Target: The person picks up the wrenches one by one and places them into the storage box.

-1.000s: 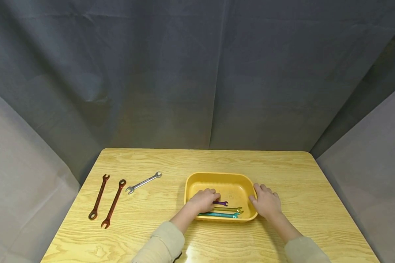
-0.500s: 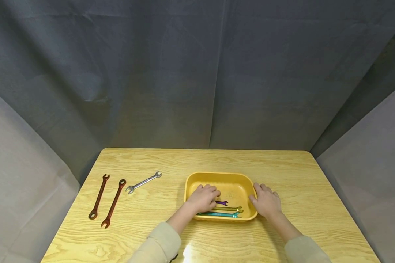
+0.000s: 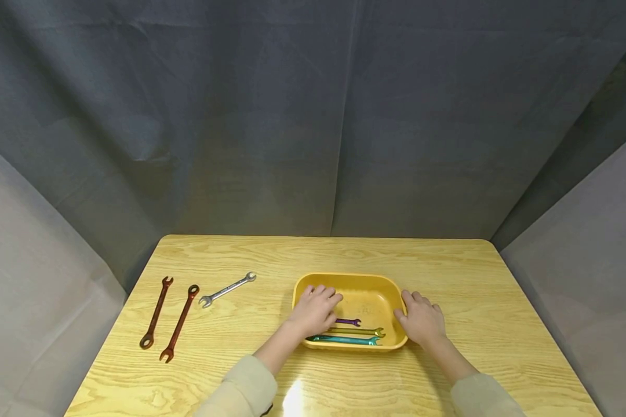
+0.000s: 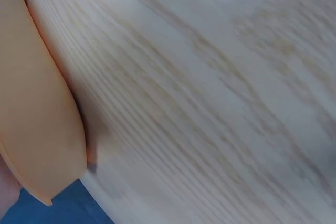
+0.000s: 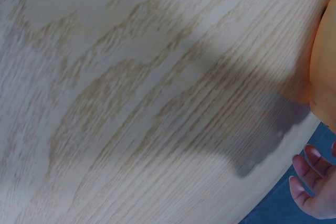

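Observation:
A yellow plastic basin (image 3: 355,281) stands on the table, with a purple wrench (image 3: 350,322), a yellow-green wrench (image 3: 362,332) and a teal wrench (image 3: 352,340) lying side by side along its near side. My left hand (image 3: 314,310) is over the basin's left part, its fingers spread and loosely bent, covering the left ends of the purple and yellow-green wrenches. At the basin's right end, my right hand (image 3: 423,319) holds the rim, thumb on the inner side. Some fingers (image 5: 307,174) of that hand show beside the basin wall (image 5: 325,82) in the right wrist view.
On the table's left lie two red wrenches (image 3: 157,313) (image 3: 179,322), roughly parallel, and a silver wrench (image 3: 228,289) set at a slant. The wood-grain table (image 3: 396,388) has a dark curtain (image 3: 271,145) behind it and pale panels at both sides.
My left hand has drawn back a little to the left and its fingers have spread, showing more of the wrenches. The right hand and basin have stayed in place.

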`<state>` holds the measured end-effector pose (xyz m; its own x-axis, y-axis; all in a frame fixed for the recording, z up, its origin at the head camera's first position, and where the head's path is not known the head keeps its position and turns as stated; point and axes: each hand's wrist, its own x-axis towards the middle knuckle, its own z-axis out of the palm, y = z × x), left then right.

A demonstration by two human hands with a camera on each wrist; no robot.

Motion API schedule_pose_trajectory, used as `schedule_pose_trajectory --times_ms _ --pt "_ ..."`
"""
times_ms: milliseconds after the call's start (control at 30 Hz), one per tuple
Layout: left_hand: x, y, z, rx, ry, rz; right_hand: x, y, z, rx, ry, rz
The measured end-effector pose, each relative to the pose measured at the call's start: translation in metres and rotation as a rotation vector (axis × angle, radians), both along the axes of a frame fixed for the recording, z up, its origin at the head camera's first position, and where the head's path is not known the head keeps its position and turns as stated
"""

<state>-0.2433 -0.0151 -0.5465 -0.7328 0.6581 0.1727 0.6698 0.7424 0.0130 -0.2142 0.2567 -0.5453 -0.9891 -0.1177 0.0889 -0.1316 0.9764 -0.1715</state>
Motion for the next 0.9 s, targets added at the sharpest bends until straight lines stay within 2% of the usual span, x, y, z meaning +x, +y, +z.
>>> schedule_pose_trajectory --times_ms 233,433,900 --pt "0.000 -0.012 0.008 0.004 0.023 0.035 0.000 0.000 -0.001 -0.006 -0.012 -0.004" --pt "0.000 -0.020 0.009 0.017 0.012 0.057 -0.001 0.001 -0.003 -0.005 -0.009 -0.006" --pt "-0.004 -0.039 0.015 0.053 0.098 0.110 -0.001 0.001 -0.003 0.002 -0.007 -0.007"
